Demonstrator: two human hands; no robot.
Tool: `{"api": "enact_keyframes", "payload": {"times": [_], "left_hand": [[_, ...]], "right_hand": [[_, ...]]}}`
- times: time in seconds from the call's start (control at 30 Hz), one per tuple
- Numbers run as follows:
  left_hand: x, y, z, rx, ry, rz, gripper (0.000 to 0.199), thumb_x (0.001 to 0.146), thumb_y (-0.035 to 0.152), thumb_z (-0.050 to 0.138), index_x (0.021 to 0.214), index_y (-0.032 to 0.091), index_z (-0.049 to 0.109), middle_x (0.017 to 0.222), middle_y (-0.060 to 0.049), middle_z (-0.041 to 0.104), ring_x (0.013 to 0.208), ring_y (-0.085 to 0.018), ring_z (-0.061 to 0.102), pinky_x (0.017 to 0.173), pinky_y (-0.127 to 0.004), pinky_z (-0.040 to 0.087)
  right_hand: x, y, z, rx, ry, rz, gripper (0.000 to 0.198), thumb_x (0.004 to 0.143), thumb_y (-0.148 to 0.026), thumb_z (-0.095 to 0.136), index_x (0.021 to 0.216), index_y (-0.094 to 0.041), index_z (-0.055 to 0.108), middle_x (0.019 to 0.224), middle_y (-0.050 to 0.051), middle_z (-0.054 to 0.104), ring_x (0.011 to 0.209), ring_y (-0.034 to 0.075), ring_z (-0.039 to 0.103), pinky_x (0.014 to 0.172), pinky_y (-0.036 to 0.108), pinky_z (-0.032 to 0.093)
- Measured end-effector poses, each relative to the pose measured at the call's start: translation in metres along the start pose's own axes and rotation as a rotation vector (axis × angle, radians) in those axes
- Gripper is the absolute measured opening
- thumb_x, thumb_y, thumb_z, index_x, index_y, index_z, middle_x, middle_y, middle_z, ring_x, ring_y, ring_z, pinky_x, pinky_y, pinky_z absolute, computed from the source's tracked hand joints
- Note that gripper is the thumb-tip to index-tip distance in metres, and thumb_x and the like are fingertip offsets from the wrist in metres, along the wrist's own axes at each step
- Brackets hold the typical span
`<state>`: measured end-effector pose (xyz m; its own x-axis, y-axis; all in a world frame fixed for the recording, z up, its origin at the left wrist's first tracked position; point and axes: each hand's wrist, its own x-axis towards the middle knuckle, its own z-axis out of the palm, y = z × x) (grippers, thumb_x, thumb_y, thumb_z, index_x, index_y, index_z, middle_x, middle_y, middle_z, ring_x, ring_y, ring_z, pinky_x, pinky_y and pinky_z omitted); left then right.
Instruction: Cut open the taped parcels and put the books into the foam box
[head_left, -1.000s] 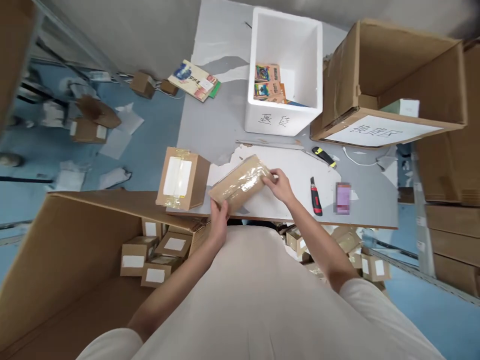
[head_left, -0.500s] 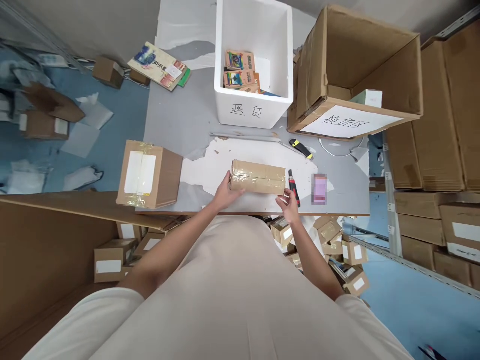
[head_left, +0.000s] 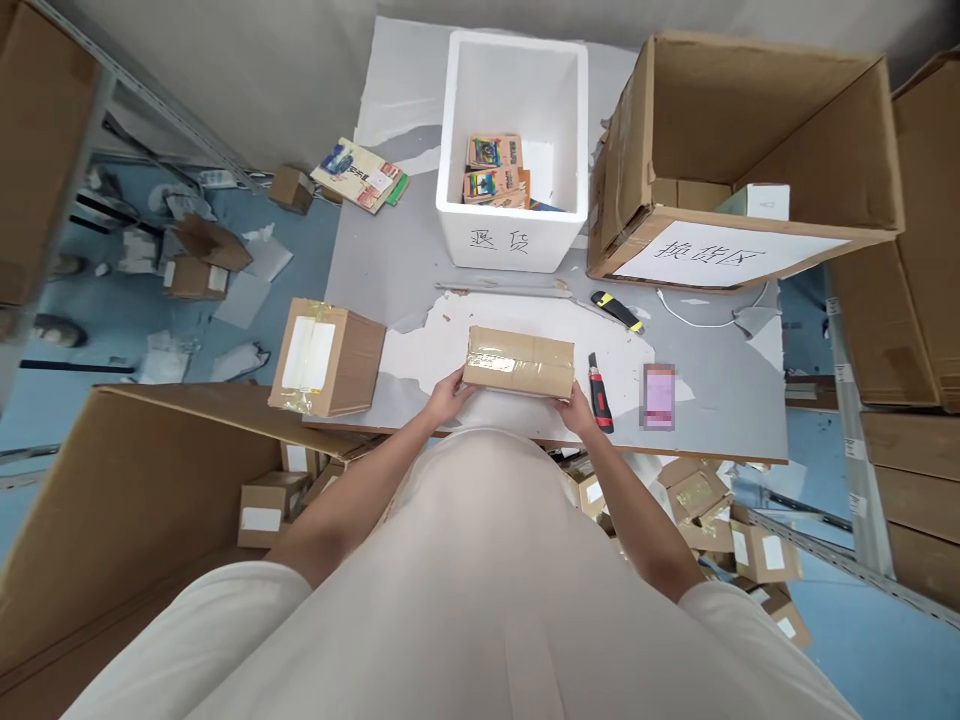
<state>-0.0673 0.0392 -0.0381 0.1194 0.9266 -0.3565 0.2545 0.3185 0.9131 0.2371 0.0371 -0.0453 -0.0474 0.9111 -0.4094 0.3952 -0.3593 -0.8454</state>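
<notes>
You have the taped parcel [head_left: 520, 362] between both hands, directly in front of you at the near side of the tabletop [head_left: 731, 425], over its white patch. Your left hand [head_left: 448, 397] grips the near left corner and your right hand [head_left: 576, 410] grips the near right one; some fingers are hidden by the cardboard, and it is hard to tell whether the underside rests on the surface or is slightly raised. The step in hand looks like handling and squaring up this parcel, its long side facing you and shiny tape running across it; no cut or opening shows on the faces in view. From here, turning it calls for both hands to move together, so that neither end drops. Any work on the tape would call for one hand to steady the box while the other comes free; the red-and-black cutter [head_left: 600, 395] lies just beside your right hand, and the yellow-and-black cutter [head_left: 617, 312] lies farther back. Mind that nearer cutter if you swing the right end outward. The labelled carton [head_left: 358, 360] stands apart to the left, and the white foam box [head_left: 544, 255] stands beyond the parcel.
</notes>
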Motion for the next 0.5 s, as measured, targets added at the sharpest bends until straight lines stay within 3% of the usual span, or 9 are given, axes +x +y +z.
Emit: {"api": "enact_keyframes", "payload": {"times": [0.23, 0.4, 0.5], "left_hand": [[-0.004, 0.032, -0.01, 0.17, 0.151, 0.012, 0.047, 0.082, 0.045, 0.056, 0.119, 0.017, 0.063, 0.104, -0.009, 0.06, 0.096, -0.02, 0.059, 0.078, -0.032, 0.052], [0.002, 0.029, -0.002, 0.215, 0.162, -0.075, 0.043, 0.084, 0.043, 0.053, 0.117, 0.017, 0.065, 0.099, -0.007, 0.058, 0.083, -0.017, 0.059, 0.084, -0.033, 0.05], [0.011, 0.026, 0.002, 0.243, 0.175, -0.143, 0.043, 0.088, 0.045, 0.047, 0.115, 0.018, 0.067, 0.102, -0.009, 0.061, 0.086, -0.019, 0.06, 0.086, -0.033, 0.048]], "right_hand": [[-0.011, -0.023, -0.017, 0.044, 0.04, 0.017, 0.049, 0.082, -0.057, 0.051, 0.112, -0.019, 0.059, 0.11, 0.01, 0.066, 0.092, 0.022, 0.061, 0.082, 0.037, 0.05], [-0.008, -0.033, -0.01, 0.006, 0.063, 0.146, 0.056, 0.084, -0.065, 0.042, 0.106, -0.019, 0.065, 0.105, 0.01, 0.069, 0.098, 0.024, 0.061, 0.083, 0.036, 0.05], [-0.003, -0.037, -0.008, 0.041, 0.016, 0.223, 0.059, 0.085, -0.067, 0.041, 0.107, -0.018, 0.066, 0.107, 0.01, 0.07, 0.1, 0.024, 0.062, 0.083, 0.035, 0.05]]}}
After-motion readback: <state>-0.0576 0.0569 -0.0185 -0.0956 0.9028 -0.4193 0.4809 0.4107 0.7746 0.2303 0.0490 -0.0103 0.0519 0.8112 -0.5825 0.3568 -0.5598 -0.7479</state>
